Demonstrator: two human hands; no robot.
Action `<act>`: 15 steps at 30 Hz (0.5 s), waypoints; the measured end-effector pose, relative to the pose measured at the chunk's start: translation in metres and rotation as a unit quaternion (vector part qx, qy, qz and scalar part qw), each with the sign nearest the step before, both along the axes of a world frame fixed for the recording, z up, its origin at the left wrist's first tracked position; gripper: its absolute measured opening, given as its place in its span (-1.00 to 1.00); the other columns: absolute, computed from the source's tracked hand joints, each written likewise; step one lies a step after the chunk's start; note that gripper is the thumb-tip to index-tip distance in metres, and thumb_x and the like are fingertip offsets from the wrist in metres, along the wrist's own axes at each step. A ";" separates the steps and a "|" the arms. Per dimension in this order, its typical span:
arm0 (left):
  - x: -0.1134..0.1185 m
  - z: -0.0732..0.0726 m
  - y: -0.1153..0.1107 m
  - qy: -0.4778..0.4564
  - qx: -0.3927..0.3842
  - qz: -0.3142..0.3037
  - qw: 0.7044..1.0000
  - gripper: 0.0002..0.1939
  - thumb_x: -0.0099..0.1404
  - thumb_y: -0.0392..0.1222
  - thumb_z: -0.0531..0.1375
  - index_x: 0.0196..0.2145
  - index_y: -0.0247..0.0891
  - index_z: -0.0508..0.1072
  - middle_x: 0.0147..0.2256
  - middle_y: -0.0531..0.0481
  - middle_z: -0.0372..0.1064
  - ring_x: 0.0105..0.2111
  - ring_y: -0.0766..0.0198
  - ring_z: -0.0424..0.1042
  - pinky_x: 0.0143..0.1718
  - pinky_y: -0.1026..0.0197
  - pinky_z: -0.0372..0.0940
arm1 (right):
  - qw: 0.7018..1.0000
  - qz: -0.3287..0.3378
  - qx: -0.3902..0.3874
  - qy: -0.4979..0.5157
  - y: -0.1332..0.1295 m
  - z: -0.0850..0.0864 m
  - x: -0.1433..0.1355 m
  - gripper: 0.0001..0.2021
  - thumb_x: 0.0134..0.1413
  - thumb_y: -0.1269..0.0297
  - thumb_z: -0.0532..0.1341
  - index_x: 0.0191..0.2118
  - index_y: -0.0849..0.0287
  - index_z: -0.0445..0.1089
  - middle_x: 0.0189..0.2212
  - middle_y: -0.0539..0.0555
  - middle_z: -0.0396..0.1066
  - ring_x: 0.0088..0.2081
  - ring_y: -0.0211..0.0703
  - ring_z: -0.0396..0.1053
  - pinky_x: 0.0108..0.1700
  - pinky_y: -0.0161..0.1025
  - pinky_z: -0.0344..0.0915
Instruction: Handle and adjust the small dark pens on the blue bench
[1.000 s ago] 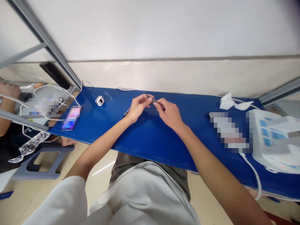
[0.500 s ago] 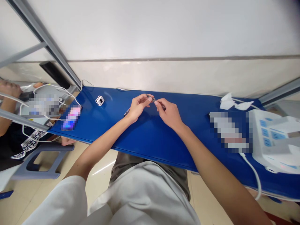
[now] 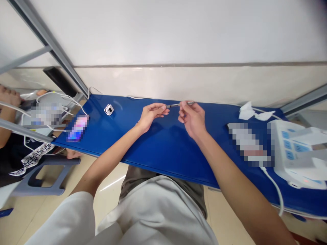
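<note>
Above the blue desk, a slim pen stretches between my two hands, roughly level. My left hand pinches its left end, which looks dark, between thumb and fingers. My right hand is closed around the other part, and a grey piece of the pen sticks out past the fingers to the right. A thin stretch shows in the gap between the hands. Whether the pen is in one piece or in parts, I cannot tell.
A small white case and a phone lie on the left. To the right are crumpled tissues, a blurred device with a white cable, and a white box-shaped device. Another person's arm is at far left.
My right hand has moved right and turned, widening the gap from my left hand. More of the pen shows between them. A dark object beside my left wrist is no longer visible.
</note>
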State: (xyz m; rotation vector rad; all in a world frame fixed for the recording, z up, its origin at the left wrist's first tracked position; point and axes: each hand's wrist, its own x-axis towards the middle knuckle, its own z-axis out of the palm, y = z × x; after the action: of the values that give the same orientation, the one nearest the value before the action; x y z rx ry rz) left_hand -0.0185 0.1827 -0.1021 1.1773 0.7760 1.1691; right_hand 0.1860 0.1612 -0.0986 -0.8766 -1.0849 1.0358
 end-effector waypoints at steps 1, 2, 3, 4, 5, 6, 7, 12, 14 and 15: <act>0.000 -0.001 0.000 0.004 0.001 -0.008 1.000 -0.53 0.26 0.17 0.56 -0.07 -0.22 0.69 -0.09 -0.22 0.72 -0.13 0.10 0.70 0.00 0.07 0.48 | 1.000 -0.004 0.006 0.005 0.001 0.001 0.001 -0.61 0.21 -0.21 0.50 -0.17 -0.03 0.52 -0.28 0.03 0.53 -0.37 -0.15 0.49 -0.53 -0.26 0.35; 0.001 -0.001 -0.001 0.008 0.003 -0.018 1.000 -0.53 0.26 0.18 0.56 -0.08 -0.23 0.69 -0.09 -0.23 0.72 -0.15 0.11 0.70 -0.01 0.07 0.48 | 1.000 -0.009 0.013 -0.002 0.002 0.002 0.002 -0.60 0.23 -0.24 0.48 -0.13 -0.04 0.52 -0.23 0.05 0.56 -0.27 -0.10 0.56 -0.45 -0.23 0.44; 0.001 -0.002 -0.002 0.013 0.004 -0.028 1.000 -0.52 0.27 0.19 0.55 -0.08 -0.24 0.70 -0.09 -0.24 0.72 -0.16 0.11 0.70 -0.01 0.06 0.48 | 1.000 -0.014 0.020 -0.017 0.002 0.003 0.002 -0.59 0.26 -0.27 0.44 -0.09 -0.06 0.51 -0.16 0.07 0.59 -0.16 -0.04 0.61 -0.36 -0.19 0.51; 0.002 -0.003 -0.002 0.018 0.005 -0.039 0.999 -0.51 0.28 0.20 0.55 -0.07 -0.25 0.71 -0.09 -0.25 0.72 -0.16 0.10 0.70 -0.02 0.06 0.49 | 0.999 -0.017 0.024 -0.036 0.002 0.004 0.003 -0.57 0.28 -0.30 0.41 -0.04 -0.07 0.51 -0.10 0.09 0.62 -0.05 0.01 0.63 -0.26 -0.15 0.57; 0.002 -0.003 -0.003 0.023 0.006 -0.046 0.999 -0.50 0.28 0.22 0.54 -0.07 -0.25 0.71 -0.09 -0.26 0.72 -0.16 0.09 0.71 -0.03 0.07 0.49 | 0.998 -0.017 0.023 -0.054 0.001 0.005 0.003 -0.54 0.30 -0.33 0.38 0.00 -0.08 0.49 -0.04 0.11 0.63 0.04 0.05 0.63 -0.18 -0.09 0.60; 0.003 -0.004 -0.004 0.028 0.008 -0.049 0.998 -0.49 0.27 0.23 0.55 -0.06 -0.25 0.72 -0.10 -0.26 0.72 -0.16 0.09 0.71 -0.05 0.07 0.49 | 0.997 -0.016 0.019 -0.069 0.001 0.006 0.003 -0.52 0.31 -0.36 0.35 0.03 -0.08 0.48 0.02 0.13 0.64 0.11 0.09 0.63 -0.12 -0.04 0.61; 0.003 -0.004 -0.004 0.031 0.010 -0.048 0.998 -0.47 0.25 0.23 0.56 -0.05 -0.25 0.72 -0.11 -0.25 0.72 -0.17 0.08 0.71 -0.05 0.07 0.50 | 0.997 -0.015 0.014 -0.077 0.000 0.006 0.003 -0.50 0.32 -0.38 0.33 0.04 -0.07 0.46 0.05 0.15 0.64 0.15 0.12 0.62 -0.08 -0.01 0.62; 0.008 -0.008 -0.007 0.040 0.069 -0.015 0.997 -0.49 0.22 0.22 0.57 -0.07 -0.24 0.74 -0.21 -0.17 0.72 -0.25 0.11 0.69 -0.07 0.03 0.52 | 0.999 -0.024 0.008 -0.041 0.000 0.001 0.003 -0.46 0.24 -0.40 0.40 -0.12 -0.02 0.39 0.01 0.17 0.67 0.10 0.14 0.65 -0.04 0.04 0.63; 0.011 -0.010 -0.009 0.061 0.101 -0.004 0.993 -0.51 0.26 0.24 0.54 -0.09 -0.22 0.75 -0.25 -0.14 0.71 -0.28 0.12 0.67 -0.08 0.02 0.52 | 0.999 -0.034 0.010 -0.033 0.001 -0.001 0.003 -0.43 0.20 -0.42 0.42 -0.21 -0.02 0.32 -0.05 0.15 0.67 0.04 0.11 0.67 -0.07 0.01 0.63; 0.012 -0.010 -0.011 0.076 0.115 0.002 0.991 -0.52 0.28 0.24 0.52 -0.09 -0.21 0.76 -0.25 -0.13 0.71 -0.29 0.12 0.67 -0.08 0.01 0.52 | 0.998 -0.040 0.011 -0.036 0.002 -0.002 0.003 -0.41 0.19 -0.44 0.41 -0.23 -0.02 0.28 -0.09 0.13 0.66 0.00 0.10 0.67 -0.10 -0.01 0.62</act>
State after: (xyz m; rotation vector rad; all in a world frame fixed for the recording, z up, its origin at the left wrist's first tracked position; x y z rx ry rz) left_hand -0.0064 0.1719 -0.1124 1.4692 0.7719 1.2062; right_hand 0.1893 0.1631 -0.1008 -0.9382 -1.1116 0.9299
